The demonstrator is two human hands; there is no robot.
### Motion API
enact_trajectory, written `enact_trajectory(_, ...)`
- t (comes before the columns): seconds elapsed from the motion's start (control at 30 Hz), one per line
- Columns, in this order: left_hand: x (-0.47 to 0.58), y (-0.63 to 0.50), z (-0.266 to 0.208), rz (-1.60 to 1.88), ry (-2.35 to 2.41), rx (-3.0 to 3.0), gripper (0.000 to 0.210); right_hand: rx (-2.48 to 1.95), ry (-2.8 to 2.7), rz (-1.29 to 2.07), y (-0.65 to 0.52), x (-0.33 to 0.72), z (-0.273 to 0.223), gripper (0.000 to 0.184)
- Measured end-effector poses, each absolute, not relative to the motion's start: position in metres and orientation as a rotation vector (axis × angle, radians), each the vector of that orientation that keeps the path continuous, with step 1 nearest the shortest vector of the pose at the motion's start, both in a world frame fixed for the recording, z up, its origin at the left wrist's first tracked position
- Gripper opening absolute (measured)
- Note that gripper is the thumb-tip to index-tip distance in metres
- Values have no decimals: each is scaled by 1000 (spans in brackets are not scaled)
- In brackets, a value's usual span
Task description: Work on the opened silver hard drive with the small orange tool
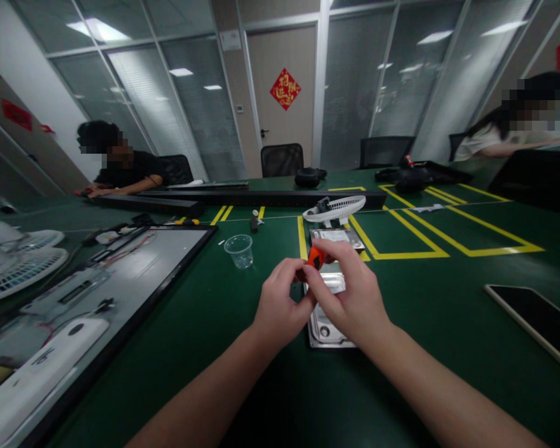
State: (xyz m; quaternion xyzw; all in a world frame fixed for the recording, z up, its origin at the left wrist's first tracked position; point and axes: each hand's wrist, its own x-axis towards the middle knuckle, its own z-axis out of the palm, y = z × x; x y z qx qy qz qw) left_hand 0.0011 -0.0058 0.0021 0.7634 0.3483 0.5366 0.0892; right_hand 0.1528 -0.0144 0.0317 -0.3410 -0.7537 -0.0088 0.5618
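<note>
My right hand (357,295) is closed in a pinch around a short orange-and-black screwdriver (316,256); its working end is hidden by my fingers. My left hand (282,302) is closed too, its fingertips meeting the right hand's at the lower left end of the screwdriver. Both hands are raised above a silver hard drive (326,330), which lies on the green table and is partly covered by them. Just behind it lies a second hard drive (338,236), with a label on top. A clear plastic cup (240,252) stands to the left of my hands.
A large panel with a black frame (182,249) and loose parts lies at left, beside white fan grilles (23,267). A white round grille (336,208) sits behind the drives. At right is a phone (536,317). Two people (135,168) sit across the table, left and right.
</note>
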Motion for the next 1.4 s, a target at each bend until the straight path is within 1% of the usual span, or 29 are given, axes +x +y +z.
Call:
enact_trajectory(0.27, 2, -7, 6, 1549, 995, 2287, 14, -774, -1804, 36, -18, 153, 30, 43)
enact_trajectory(0.3, 2, -8, 6, 1561, 1005, 2281, 16, -775, -1803, 34, -17, 154, 30, 42)
enact_trajectory(0.37, 2, -8, 4, 1610, 1023, 2260, 29, -783, -1801, 21, -16, 154, 30, 42)
enact_trajectory(0.43, 2, -7, 2, 1627, 1033, 2261, 32, -797, -1794, 7, -15, 154, 30, 40)
enact_trajectory(0.53, 1, -6, 1, 1625, 1035, 2268, 29, -810, -1788, 5, -14, 153, 31, 38)
enact_trajectory(0.67, 1, -6, 2, 1597, 1021, 2249, 25, -791, -1802, 32, -17, 153, 32, 41)
enact_trajectory(0.83, 3, -7, 3, 1514, 1003, 2229, 11, -765, -1826, 45, -18, 154, 32, 44)
enact_trajectory(0.9, 3, -6, 3, 1515, 1000, 2227, 13, -771, -1819, 36, -16, 153, 31, 43)
enact_trajectory(1.0, 2, -6, 2, 1576, 999, 2223, 26, -788, -1801, 16, -14, 153, 31, 41)
enact_trajectory(1.07, 2, -7, 1, 1606, 1009, 2230, 29, -797, -1788, 3, -13, 153, 31, 39)
enact_trajectory(1.33, 2, -8, 3, 1537, 1012, 2232, 13, -760, -1821, 48, -16, 153, 30, 45)
enact_trajectory(1.4, 3, -8, 3, 1544, 1016, 2233, 14, -764, -1818, 43, -16, 153, 29, 44)
